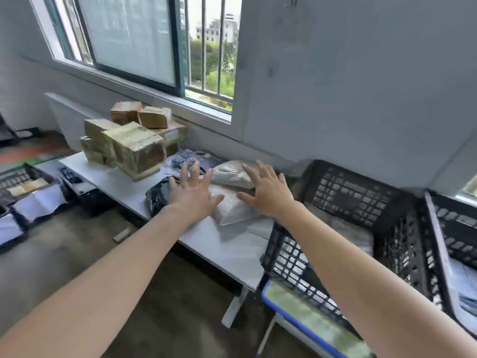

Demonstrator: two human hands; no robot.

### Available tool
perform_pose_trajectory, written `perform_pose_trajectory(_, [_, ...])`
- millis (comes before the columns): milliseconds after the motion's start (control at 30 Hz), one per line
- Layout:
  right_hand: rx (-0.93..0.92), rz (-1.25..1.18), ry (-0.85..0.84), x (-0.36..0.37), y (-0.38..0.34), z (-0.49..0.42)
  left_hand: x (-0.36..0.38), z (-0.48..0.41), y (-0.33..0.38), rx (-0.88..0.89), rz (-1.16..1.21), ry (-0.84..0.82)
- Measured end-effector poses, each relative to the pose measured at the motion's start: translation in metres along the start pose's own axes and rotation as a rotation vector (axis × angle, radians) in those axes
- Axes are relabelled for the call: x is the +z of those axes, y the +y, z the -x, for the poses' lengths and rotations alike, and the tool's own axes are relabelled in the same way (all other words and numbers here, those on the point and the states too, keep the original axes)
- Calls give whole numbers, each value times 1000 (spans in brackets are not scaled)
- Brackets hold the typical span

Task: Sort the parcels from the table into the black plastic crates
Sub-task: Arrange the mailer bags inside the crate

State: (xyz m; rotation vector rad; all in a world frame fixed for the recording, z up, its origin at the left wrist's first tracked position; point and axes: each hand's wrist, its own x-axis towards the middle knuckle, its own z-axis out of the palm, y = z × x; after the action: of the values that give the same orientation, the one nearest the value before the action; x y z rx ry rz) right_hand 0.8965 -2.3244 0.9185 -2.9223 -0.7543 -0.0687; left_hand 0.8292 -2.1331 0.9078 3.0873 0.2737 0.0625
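fingers (192, 174) wide over grey parcel (232, 209)

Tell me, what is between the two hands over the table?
A flat pale grey plastic mailer bag lies between the left hand and right hand, seen in the head view.

Daylight from the window (134, 40); soft, perhaps motion-blurred, edges bent by wide-angle.

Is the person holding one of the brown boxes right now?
No, the left hand and right hand are spread open over the soft bags; the brown boxes sit stacked farther back.
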Motion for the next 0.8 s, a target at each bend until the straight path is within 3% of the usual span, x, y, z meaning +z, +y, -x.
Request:
perform_pose_trajectory(300, [33, -26, -46, 68, -53, -89, 41, -49, -86, -58, 27, -80])
perform_pose_trajectory(800, [117, -233, -251, 192, -55, -266, 117, -217, -184, -64, -21, -322])
